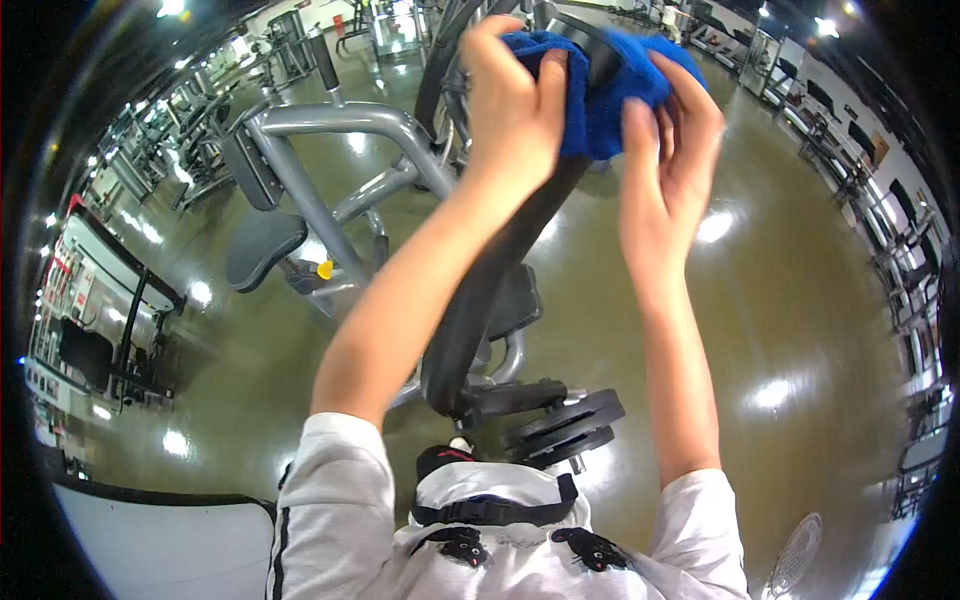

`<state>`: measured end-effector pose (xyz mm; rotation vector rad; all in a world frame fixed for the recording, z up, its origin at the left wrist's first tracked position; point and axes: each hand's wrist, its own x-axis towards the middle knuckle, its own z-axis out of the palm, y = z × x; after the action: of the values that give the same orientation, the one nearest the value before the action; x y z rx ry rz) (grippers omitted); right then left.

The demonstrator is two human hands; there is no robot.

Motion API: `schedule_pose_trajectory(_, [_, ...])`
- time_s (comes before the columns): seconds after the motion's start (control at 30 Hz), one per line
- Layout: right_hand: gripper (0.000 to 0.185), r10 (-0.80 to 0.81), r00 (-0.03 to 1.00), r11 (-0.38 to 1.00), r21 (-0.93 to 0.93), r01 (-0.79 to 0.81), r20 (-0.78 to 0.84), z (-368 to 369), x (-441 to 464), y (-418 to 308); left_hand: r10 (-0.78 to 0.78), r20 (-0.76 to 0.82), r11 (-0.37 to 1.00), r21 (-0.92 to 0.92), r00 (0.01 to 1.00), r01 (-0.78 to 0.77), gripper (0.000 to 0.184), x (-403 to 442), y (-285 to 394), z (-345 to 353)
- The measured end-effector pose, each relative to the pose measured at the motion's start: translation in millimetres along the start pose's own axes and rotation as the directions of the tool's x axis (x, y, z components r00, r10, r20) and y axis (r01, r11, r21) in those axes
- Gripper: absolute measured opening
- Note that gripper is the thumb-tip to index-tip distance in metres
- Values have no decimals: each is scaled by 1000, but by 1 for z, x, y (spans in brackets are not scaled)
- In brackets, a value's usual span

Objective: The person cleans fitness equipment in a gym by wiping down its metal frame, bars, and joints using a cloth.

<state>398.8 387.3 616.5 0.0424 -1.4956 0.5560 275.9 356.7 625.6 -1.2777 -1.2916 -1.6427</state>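
Observation:
A blue cloth [600,105] is bunched around the upper part of a black machine post [520,230] at the top centre. My left hand [515,105] grips the cloth's left side, its thumb and fingers bent against the fabric. On the right side, my right hand [675,140] holds the cloth with curved fingers, some of them over its edge. Dark material of the machine shows between the two parts of the cloth. Both arms reach up and forward.
A grey-framed machine [345,120] with a black seat [265,250] stands left of the post. Black weight plates [565,430] sit low, in front of my body. A white panel [170,545] is at the lower left. More gym equipment lines both sides.

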Motion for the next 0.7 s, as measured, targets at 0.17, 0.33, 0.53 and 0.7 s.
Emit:
schedule_pose_trajectory(0.17, [34,-236,967,899,-356,256,100,30,24,30,-37,115,997,-58,993,44,31,-7,4,-1])
schedule_pose_trajectory(0.33, [48,-121,990,978,-182,106,-71,44,4,35,-23,138,999,-39,990,29,38,-13,-1,-5])
schedule_pose_trajectory(0.53, [61,-7,992,985,-172,-15,-126,50,-41,42,-100,269,995,-2,958,105,52,-40,-5,-23])
schedule_pose_trajectory(0.7, [70,307,951,950,72,-305,-23,52,-108,44,47,260,993,95,964,-74,63,-90,-27,-42])
